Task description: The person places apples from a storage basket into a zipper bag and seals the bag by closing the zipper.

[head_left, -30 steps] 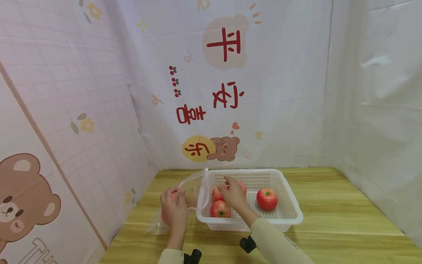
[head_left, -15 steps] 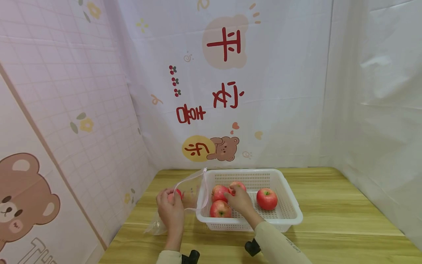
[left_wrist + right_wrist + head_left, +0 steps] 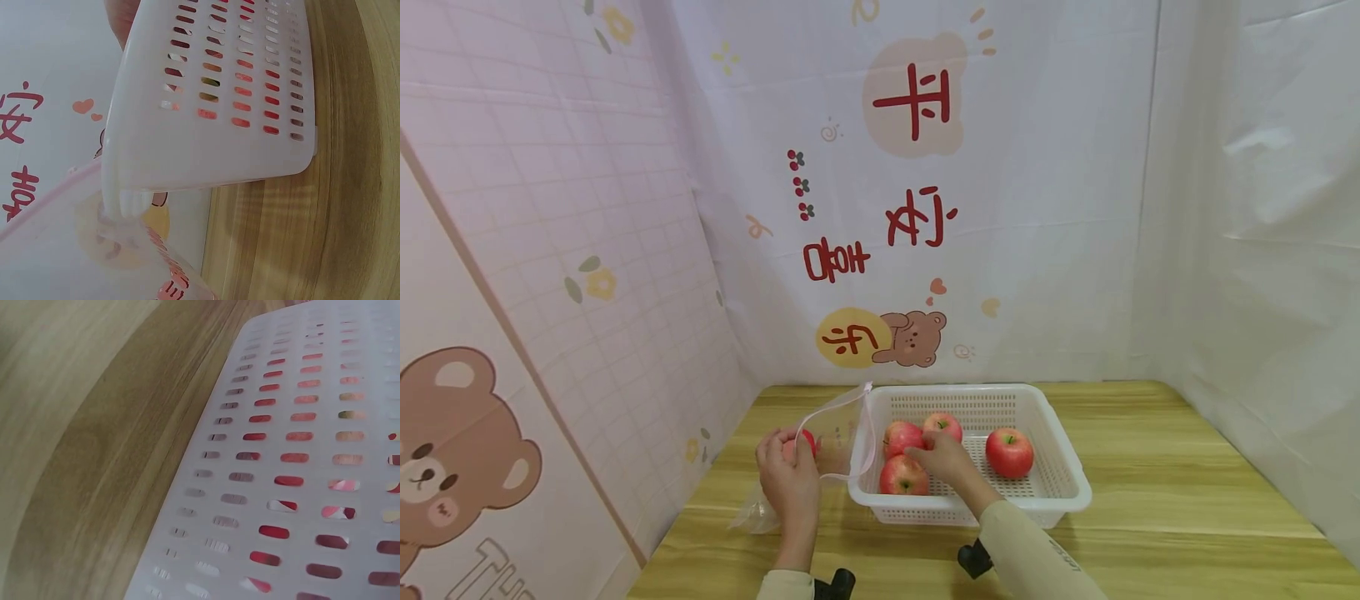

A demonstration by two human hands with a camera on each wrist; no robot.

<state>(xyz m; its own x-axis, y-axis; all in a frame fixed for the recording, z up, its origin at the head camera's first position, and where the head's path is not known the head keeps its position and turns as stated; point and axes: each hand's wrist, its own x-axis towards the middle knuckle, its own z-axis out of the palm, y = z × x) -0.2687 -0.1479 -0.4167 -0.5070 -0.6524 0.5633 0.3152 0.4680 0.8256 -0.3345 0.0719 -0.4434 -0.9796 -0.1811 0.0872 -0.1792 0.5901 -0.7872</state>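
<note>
My left hand (image 3: 788, 471) grips a clear zip bag (image 3: 842, 421) with a pink-edged mouth, held at the left side of the white basket (image 3: 1067, 454). Something red (image 3: 808, 441) shows behind the left fingers, mostly covered. The bag's mouth gapes toward the basket. Inside the basket, my right hand (image 3: 951, 458) has its fingertips right at the side of a red apple (image 3: 901, 438). A front-left apple (image 3: 904, 475) and a back apple (image 3: 943, 427) sit close by. Another apple (image 3: 1009, 453) lies apart at the right. In the right wrist view the basket wall (image 3: 206, 506) hides the hand.
The basket stands on a wood-grain table (image 3: 1165, 492). White printed cloth (image 3: 1045, 208) rises behind it and along both sides. Dark wrist mounts (image 3: 975, 559) show below the sleeves.
My right hand has come down and toward me, from over the back apples to beside the left one. My left hand has shifted slightly left, still gripping the bag.
</note>
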